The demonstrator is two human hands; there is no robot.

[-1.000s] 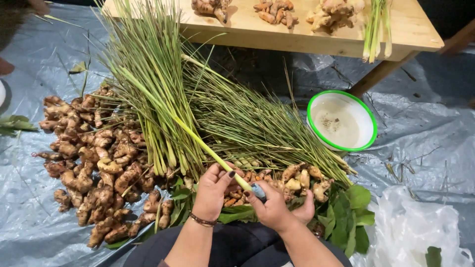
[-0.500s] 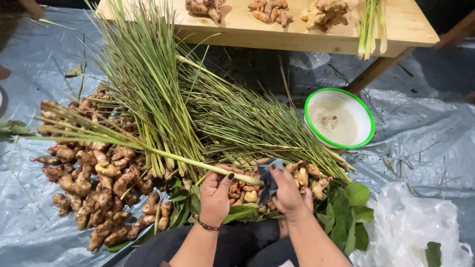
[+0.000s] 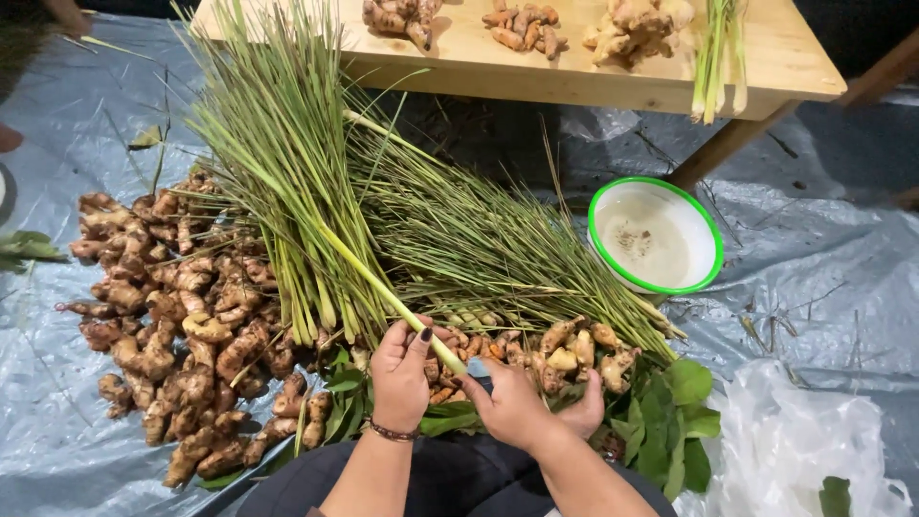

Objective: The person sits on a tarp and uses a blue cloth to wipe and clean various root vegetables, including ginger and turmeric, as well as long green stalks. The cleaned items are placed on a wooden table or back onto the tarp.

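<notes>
Left hand (image 3: pixel 400 375) grips lemongrass stalk (image 3: pixel 383 287) base, right hand (image 3: pixel 517 407) alongside.

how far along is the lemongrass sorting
Done: a few trimmed stalks lie on the wooden table beside small root piles. In hand: the left hand and right hand hold one lemongrass stalk at its base. Left: most of it, going by the big lemongrass pile and the ginger heap on the tarp.
</notes>
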